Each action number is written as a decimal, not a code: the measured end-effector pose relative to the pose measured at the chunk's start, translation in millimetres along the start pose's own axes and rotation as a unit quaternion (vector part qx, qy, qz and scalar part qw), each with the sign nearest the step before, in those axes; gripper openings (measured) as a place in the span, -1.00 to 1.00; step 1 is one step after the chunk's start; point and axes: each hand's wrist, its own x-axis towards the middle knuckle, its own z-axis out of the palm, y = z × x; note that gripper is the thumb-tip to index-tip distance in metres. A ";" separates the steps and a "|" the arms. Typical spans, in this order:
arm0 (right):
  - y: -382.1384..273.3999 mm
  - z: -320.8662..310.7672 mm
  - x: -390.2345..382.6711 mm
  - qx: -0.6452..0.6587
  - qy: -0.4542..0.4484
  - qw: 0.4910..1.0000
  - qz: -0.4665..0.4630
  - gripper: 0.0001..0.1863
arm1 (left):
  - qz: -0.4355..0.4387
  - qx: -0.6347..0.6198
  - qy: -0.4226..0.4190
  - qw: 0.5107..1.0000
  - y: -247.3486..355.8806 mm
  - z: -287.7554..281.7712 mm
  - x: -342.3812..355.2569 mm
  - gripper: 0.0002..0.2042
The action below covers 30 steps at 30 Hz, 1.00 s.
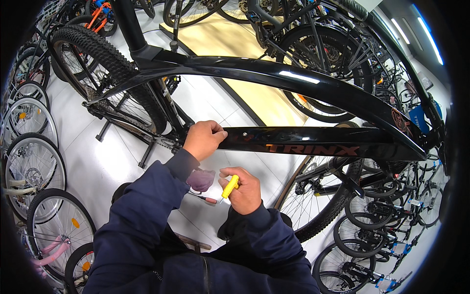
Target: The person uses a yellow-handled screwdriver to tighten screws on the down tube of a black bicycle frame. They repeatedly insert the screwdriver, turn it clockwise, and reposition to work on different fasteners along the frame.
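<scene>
A black bicycle frame spans the view in front of me, its upper tube [235,66] above and its lower tube [318,134] with orange lettering below. My left hand [203,139] is at the left end of the lower tube, near the cranks, with thumb and fingertips pinched together against it. Whatever may be between them is hidden. In my right hand [245,191], held lower and apart from the frame, is a yellow-handled tool [230,186] with a thin metal shaft pointing down. A purple cloth [201,180] lies below and between my hands.
Beside the cloth is a small red-ended item [211,200]. The bicycle's knobby rear tire [105,54] is at the upper left, by a black stand [143,158]. Rows of bicycles line both sides, including wheels [36,164] at left. A pale wooden platform [215,39] lies behind the frame.
</scene>
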 end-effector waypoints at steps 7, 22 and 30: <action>1.3 0.5 0.2 -0.003 0.003 1.000 -0.014 -0.79 | 0.010 -0.067 0.035 0.997 -1.5 2.7 -0.4 -0.82; 3.5 0.5 0.7 -0.018 -0.002 1.000 -0.022 -0.79 | 0.057 0.002 0.022 0.998 -1.1 2.5 -1.1 -0.82; 3.5 1.0 0.0 -0.009 -0.004 1.000 -0.016 -0.78 | -0.002 0.009 0.013 1.000 -1.2 2.7 -1.1 -0.82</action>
